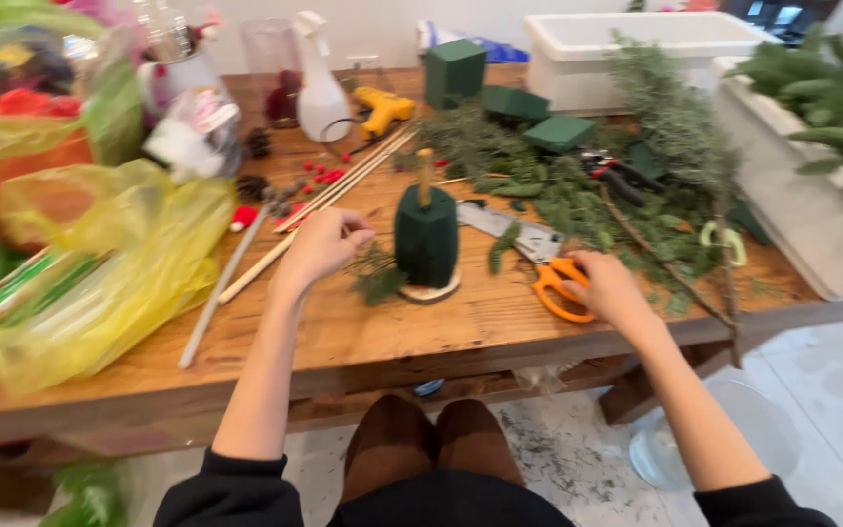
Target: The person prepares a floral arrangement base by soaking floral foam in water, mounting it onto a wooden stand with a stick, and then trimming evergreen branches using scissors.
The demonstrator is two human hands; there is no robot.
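Note:
A dark green foam block point(426, 237) stands upright on a round wooden slice point(431, 290) in the middle of the wooden table point(363, 342), with a wooden stick point(424, 176) poking up from its top. My left hand point(319, 244) is closed on a small evergreen sprig point(375, 273) just left of the block's base. My right hand point(605, 285) rests on the orange-handled scissors point(556, 285), which lie flat on the table to the right of the block.
Evergreen branches point(626, 185) and more foam blocks point(558, 132) cover the back right. Long wooden dowels point(324, 195), pine cones, red berries, a spray bottle point(319, 93) and a yellow glue gun point(382, 109) lie behind. Yellow plastic bags point(109, 263) fill the left. White tubs point(636, 49) stand at the right.

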